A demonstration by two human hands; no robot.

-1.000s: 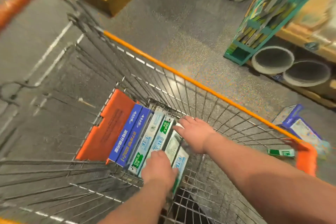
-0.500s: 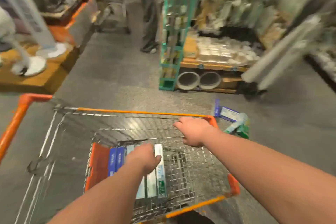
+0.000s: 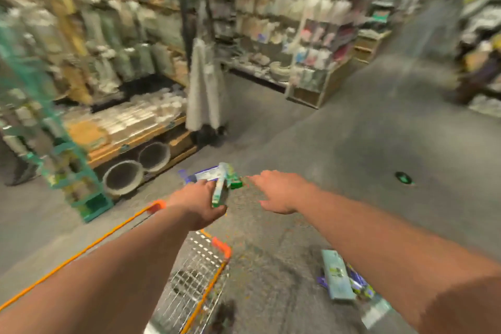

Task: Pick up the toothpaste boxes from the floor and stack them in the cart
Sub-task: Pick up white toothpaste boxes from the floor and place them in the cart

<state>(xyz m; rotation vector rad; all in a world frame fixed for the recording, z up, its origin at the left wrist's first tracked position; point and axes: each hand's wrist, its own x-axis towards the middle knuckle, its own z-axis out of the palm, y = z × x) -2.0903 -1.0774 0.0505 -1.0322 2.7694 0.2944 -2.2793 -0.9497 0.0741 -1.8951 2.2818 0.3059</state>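
A small pile of toothpaste boxes (image 3: pixel 217 176), blue, white and green, lies on the grey floor just beyond the cart. My left hand (image 3: pixel 198 206) reaches out over the cart's orange rim (image 3: pixel 157 205), thumb spread from the fingers, and the near end of a long green-white box shows between them. Blur hides whether it touches. To the right of the pile, my right hand (image 3: pixel 279 192) hovers palm down with fingers spread, holding nothing. More boxes (image 3: pixel 337 276) lie on the floor at lower right, beside my right forearm. The cart's wire basket (image 3: pixel 189 279) is below my left arm.
A green display rack (image 3: pixel 81 171) stands at the left. Behind the pile, a wooden pallet shelf holds two round tubs (image 3: pixel 123 176). A white hanging item (image 3: pixel 206 89) and stocked shelves (image 3: pixel 298 35) line the back. A dark round floor mark (image 3: pixel 404 177) lies to the right.
Both hands have left the cart basket and stretched forward over the rim toward the floor pile. The view has swung up and to the right.
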